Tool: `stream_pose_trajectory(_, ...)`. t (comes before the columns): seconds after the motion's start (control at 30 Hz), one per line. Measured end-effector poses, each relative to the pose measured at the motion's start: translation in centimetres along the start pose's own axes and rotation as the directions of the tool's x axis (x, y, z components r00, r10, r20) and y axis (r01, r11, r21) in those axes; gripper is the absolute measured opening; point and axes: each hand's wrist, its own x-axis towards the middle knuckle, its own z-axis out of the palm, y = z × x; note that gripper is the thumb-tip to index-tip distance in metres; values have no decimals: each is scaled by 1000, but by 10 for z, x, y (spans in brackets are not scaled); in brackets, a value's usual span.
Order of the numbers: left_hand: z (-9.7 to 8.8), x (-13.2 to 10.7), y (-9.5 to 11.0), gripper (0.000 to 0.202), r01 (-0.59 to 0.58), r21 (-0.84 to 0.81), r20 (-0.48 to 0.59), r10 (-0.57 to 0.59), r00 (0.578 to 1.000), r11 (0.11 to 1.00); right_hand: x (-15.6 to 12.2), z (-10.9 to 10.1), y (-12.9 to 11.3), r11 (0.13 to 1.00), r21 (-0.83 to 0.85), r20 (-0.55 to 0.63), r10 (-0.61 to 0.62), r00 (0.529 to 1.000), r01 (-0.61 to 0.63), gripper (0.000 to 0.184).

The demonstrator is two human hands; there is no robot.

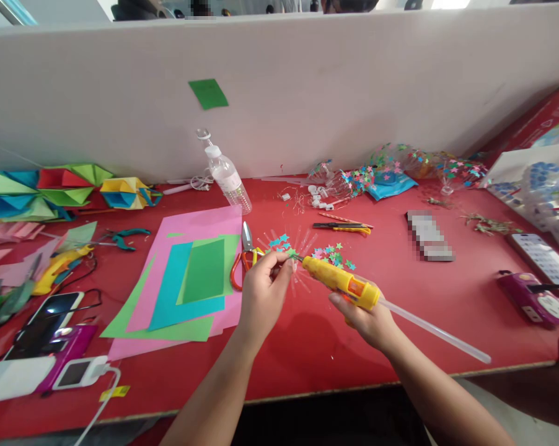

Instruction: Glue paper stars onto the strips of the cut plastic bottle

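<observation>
My right hand [370, 321] grips a yellow glue gun [342, 282] with a long clear glue stick [435, 331] sticking out of its back. The gun's nozzle points left at a small paper star [290, 252] pinched in the fingertips of my left hand [263, 291]. That piece belongs to a clear plastic shape with fanned strips [298, 248] held just above the red table [447, 297]. Loose coloured paper stars [331, 254] lie on the table right behind the nozzle.
Red-handled scissors [243, 257] lie beside stacked pink, green and blue paper sheets [191, 279]. A plastic bottle [226, 176] lies by the white partition. Folded paper shapes [51, 189], pliers, a second glue gun [59, 266] and phones are at left; a power strip [535, 300] at right.
</observation>
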Motion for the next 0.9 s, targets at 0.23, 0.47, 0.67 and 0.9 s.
stream_pose_trajectory(0.23, 0, 0, -1, 18, -21, 16, -12, 21, 1000, 1000, 0, 1, 0, 1000, 5, -3, 18, 1000, -18, 24)
stream_pose_trajectory(0.47, 0, -1, 0, 18, -22, 41, -23, 23, 999, 999, 1, 1, -1, 1000, 16, -3, 18, 1000, -18, 26)
stream_pose_trajectory(0.67, 0, 0, 1, 19, -16, 58, -27, 17, 999, 998, 1, 1, -1, 1000, 22, 1, 17, 1000, -17, 28)
stream_pose_trajectory(0.9, 0, 0, 1, 19, -14, 66, -25, 16, 1000, 998, 1, 0, -4, 1000, -12, 16, 19, 1000, -19, 27)
